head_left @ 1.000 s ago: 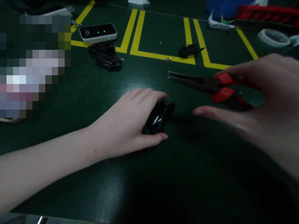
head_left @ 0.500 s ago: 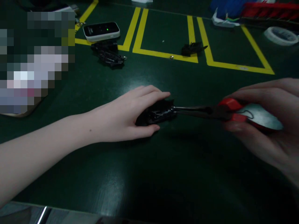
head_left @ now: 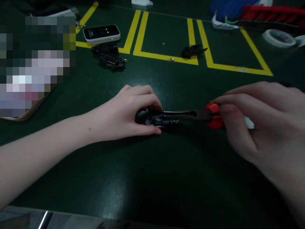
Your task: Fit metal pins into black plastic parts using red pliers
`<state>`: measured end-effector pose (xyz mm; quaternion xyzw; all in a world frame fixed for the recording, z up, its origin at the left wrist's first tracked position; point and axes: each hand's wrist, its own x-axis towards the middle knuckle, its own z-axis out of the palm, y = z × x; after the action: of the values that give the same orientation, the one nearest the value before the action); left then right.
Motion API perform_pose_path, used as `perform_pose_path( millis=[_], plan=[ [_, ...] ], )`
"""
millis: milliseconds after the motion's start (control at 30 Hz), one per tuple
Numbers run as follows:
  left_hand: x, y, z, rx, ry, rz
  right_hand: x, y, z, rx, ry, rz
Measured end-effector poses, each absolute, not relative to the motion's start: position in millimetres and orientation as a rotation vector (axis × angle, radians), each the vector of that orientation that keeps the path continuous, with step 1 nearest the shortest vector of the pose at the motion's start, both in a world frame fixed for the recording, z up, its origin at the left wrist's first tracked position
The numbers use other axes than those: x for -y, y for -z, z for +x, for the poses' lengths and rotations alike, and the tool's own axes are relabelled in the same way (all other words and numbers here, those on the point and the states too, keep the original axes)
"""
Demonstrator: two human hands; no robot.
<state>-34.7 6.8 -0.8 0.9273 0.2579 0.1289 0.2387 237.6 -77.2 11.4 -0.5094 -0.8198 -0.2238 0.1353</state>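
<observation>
On the dark green tabletop, my left hand (head_left: 135,111) is closed around a small black plastic part (head_left: 162,121), with thumb and fingers on opposite sides of it. The part's rounded end lies toward my palm, and its narrow end points right. My right hand (head_left: 259,117) grips red-handled long-nose pliers (head_left: 200,115). Their long jaws reach left over the black part, and the tips are close to my left fingers. Whether the jaws pinch anything is too dark to tell.
Behind my hands lie more black plastic parts (head_left: 109,57), a small dark piece (head_left: 193,51) and a tiny metal ring (head_left: 172,59). A white-edged device (head_left: 102,34) with green lights, a tape roll (head_left: 279,38) and a red basket (head_left: 274,15) are farther back. Yellow tape (head_left: 164,58) marks the table.
The pliers have moved left, from the black part's right end to over its top. My left fingers have curled more tightly around the part, and my right hand has shifted its hold.
</observation>
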Motion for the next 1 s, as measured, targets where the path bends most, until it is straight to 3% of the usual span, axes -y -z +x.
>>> perform_pose_path(
  millis=[433, 1000],
  plan=[
    [-6.0, 3.6, -32.1, -0.597, -0.349, 2.531, 77.2, -8.9, 226.4, 2.421, 0.465, -1.451],
    [-6.7, 3.6, -32.6, -0.606, -0.329, 2.512, 75.1, -3.8, 226.9, 2.465, 0.512, -1.412]
  ],
)
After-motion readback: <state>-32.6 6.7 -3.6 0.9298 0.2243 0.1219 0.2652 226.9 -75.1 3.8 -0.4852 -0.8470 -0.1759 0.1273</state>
